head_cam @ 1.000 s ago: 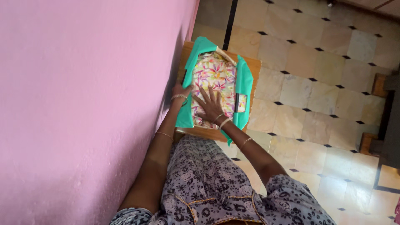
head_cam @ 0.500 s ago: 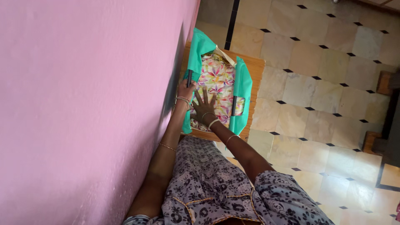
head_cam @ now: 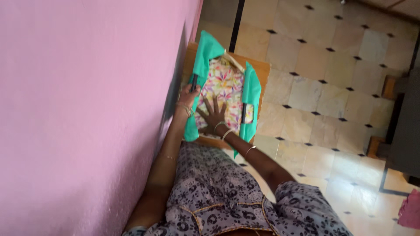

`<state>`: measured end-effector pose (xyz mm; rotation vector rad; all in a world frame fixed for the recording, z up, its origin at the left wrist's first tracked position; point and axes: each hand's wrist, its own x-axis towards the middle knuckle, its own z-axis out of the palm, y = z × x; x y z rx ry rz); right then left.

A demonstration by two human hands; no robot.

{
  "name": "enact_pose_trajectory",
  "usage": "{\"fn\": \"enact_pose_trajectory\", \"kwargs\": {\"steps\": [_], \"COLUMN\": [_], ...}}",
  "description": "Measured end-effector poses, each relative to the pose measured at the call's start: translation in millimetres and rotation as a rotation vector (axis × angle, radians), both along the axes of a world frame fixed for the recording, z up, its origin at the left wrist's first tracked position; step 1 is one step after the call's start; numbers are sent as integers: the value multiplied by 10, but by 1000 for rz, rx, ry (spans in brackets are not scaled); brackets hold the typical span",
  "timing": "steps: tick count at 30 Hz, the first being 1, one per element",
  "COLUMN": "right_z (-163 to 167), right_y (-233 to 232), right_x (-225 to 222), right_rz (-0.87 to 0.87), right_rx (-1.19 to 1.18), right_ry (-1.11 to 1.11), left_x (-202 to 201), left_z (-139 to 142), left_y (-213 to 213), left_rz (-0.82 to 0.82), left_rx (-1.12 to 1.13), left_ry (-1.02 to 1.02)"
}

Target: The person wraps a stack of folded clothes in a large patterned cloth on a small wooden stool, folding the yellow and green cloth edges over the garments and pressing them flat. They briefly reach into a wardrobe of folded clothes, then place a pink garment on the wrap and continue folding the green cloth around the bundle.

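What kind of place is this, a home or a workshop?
Probably a home: a pink wall, a tiled floor, and a small wooden table where the hands press floral cloth inside a green bag.

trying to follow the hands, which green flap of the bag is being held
The green flap beside the pink wall: the left hand grips its dark handle. The other flap, on the floor side, is untouched.

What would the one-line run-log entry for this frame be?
left hand: gripping green bag edge by handle | right hand: flat on floral cloth inside | bag on wooden table
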<state>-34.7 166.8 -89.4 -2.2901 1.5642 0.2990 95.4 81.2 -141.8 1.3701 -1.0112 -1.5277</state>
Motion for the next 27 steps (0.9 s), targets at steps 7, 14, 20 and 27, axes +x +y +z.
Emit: {"fn": "enact_pose_trajectory", "kwargs": {"steps": [7, 14, 20, 27], "right_z": [-138, -133, -27, -66], "right_y": [33, -289, -1078, -1675], "right_x": [186, -242, -558, -347], "right_rz": [-11, 15, -64, -153], "right_rx": [-67, -32, -473, -325], "right_ry": [-40, -339, -546, -308], "left_x": [35, 112, 68, 86], "left_z": [-24, -119, -191, -137], "left_y": [13, -51, -22, 26], "left_rz": [64, 9, -51, -79], "left_rx": [112, -34, 80, -11], "left_ry": [171, 208, 190, 63]}}
